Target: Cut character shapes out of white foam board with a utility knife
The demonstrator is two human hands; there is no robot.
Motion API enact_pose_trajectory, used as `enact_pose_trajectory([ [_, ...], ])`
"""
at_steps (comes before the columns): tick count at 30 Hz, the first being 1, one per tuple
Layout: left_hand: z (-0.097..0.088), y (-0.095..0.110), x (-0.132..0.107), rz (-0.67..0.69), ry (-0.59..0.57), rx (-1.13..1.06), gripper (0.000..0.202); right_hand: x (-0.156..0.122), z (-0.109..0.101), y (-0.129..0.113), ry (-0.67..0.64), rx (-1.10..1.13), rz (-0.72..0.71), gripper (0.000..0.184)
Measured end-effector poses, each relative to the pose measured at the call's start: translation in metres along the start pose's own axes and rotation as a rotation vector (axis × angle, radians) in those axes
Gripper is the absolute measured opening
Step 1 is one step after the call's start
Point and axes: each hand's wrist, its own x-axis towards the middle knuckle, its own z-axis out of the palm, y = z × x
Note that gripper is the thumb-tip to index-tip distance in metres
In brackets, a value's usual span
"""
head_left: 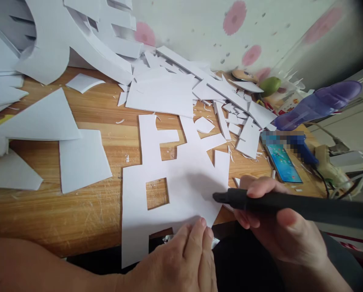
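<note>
Fingers of my left hand [184, 255] lay pressed together on the white board [187, 174], which overhung the worktop [90, 221] toward me; my right fingers [265, 186] pinched the black tool [293, 202], its tip over the board. Flat pressure, clear of the tip, seemed best for steadying that overhang.

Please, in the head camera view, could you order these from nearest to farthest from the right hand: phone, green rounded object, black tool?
From the right hand:
1. Black tool: in its grip.
2. Phone: just beyond the hand.
3. Green rounded object: farther back.
</note>
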Motion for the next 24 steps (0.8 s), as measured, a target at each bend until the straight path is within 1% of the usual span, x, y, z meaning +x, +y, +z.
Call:
enact_pose_trajectory([
  [2, 0.000, 0.002, 0.000, -0.031, -0.030, -0.004, 0.031, 0.006, 0.005, -0.002, 0.063, -0.050, 0.030, 0.024],
  [4, 0.001, 0.005, -0.001, -0.058, -0.053, -0.028, 0.035, 0.013, 0.008, -0.005, 0.087, -0.080, 0.093, 0.024],
  [8, 0.000, 0.007, -0.003, -0.068, -0.091, -0.039, 0.042, 0.030, 0.007, -0.012, 0.032, -0.117, 0.202, 0.023],
  [11, 0.001, 0.006, -0.004, -0.038, -0.088, -0.040, 0.042, 0.042, 0.008, -0.014, -0.017, -0.148, 0.278, 0.018],
  [14, 0.005, 0.005, -0.005, 0.016, -0.072, -0.051, 0.042, 0.050, 0.012, -0.010, -0.056, -0.163, 0.350, 0.015],
  [15, 0.006, 0.005, -0.006, 0.027, -0.066, -0.058, 0.042, 0.051, 0.013, -0.009, -0.063, -0.165, 0.364, 0.014],
  [20, 0.010, 0.004, -0.007, -0.014, -0.058, -0.051, 0.043, 0.052, 0.014, -0.005, -0.053, -0.171, 0.366, 0.015],
  [24, 0.008, 0.004, -0.008, 0.011, -0.131, 0.042, 0.040, 0.052, 0.012, -0.005, -0.071, -0.184, 0.374, 0.017],
])
